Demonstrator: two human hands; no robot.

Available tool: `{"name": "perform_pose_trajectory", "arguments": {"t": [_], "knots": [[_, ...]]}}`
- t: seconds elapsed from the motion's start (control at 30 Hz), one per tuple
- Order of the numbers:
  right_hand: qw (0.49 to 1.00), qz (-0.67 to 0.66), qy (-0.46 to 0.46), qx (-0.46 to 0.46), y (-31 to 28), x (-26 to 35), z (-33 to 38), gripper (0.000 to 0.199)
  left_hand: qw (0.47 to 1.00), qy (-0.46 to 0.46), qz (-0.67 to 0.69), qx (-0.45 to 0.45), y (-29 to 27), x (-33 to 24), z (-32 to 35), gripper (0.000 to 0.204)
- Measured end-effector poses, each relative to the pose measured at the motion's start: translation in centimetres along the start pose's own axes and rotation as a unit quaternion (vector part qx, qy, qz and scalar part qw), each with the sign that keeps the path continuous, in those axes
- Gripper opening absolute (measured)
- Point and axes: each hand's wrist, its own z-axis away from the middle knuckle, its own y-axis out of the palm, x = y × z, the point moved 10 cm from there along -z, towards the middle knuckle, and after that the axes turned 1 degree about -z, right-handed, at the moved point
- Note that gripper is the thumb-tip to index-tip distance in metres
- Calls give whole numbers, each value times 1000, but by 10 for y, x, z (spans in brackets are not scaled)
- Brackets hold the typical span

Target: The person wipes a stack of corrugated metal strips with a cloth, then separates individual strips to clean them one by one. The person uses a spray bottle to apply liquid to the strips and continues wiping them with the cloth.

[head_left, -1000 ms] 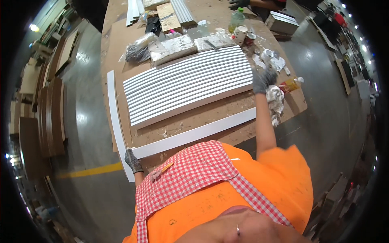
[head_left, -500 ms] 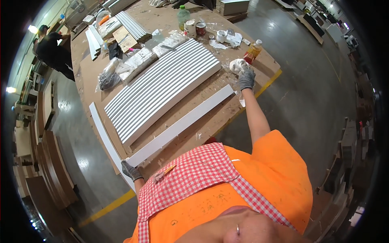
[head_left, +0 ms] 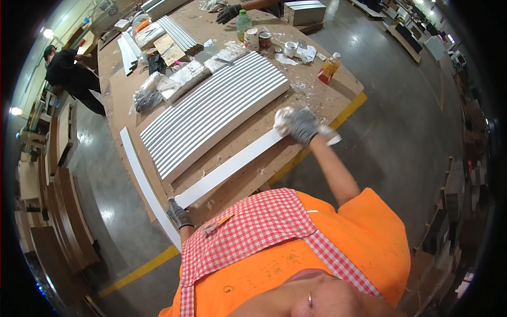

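Note:
A long narrow white board [head_left: 227, 170] lies slantwise along the near side of the workbench. My left hand [head_left: 179, 213], in a grey glove, grips its left end. At the right end, my gloved right hand [head_left: 303, 127] is closed round a wadded white rag [head_left: 283, 120] and presses it onto the board; motion blurs the hand slightly. Just beyond lies a row of white strips [head_left: 216, 113], packed side by side. Another thin white strip [head_left: 141, 171] runs along the bench's left edge, beside my left hand.
A bottle of amber liquid [head_left: 329, 68] stands near the right corner. Further back are a green bottle [head_left: 243, 25], open cans [head_left: 264, 39], a tape roll [head_left: 290, 49] and plastic-wrapped blocks [head_left: 183, 81]. Another person's gloved hand [head_left: 228, 14] reaches over the far edge. A person in black [head_left: 71, 74] stands left.
My right hand has brought the rag from beside the amber bottle down and left onto the board's right end. My left hand keeps its hold. Another person's gloved hand shows more at the far edge.

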Motion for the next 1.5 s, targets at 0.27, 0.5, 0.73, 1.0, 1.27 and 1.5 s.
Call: {"name": "perform_pose_trajectory", "arguments": {"t": [0.27, 0.5, 0.73, 1.0, 1.27, 1.5], "knots": [[937, -23, -303, -169, 83, 176, 49, 55, 999, 12, -6, 34, -7, 68, -35, 40], [899, -64, -352, -253, 108, 185, 64, 28, 994, -23, 54, 88, 8, 39, -2, 39], [903, -105, -77, -409, 50, -32, -26, 15, 997, -6, 35, 71, 10, 5, 16, 38], [931, 58, -18, -361, -23, -174, -105, 46, 964, -88, 145, 203, 27, 52, -7, 60], [930, 193, -257, -176, 56, -45, -95, 25, 899, -209, 198, 330, 42, 37, 10, 96], [947, 38, -284, -144, 79, 102, -14, 31, 897, -236, 239, 288, 36, 45, 6, 100]]}}
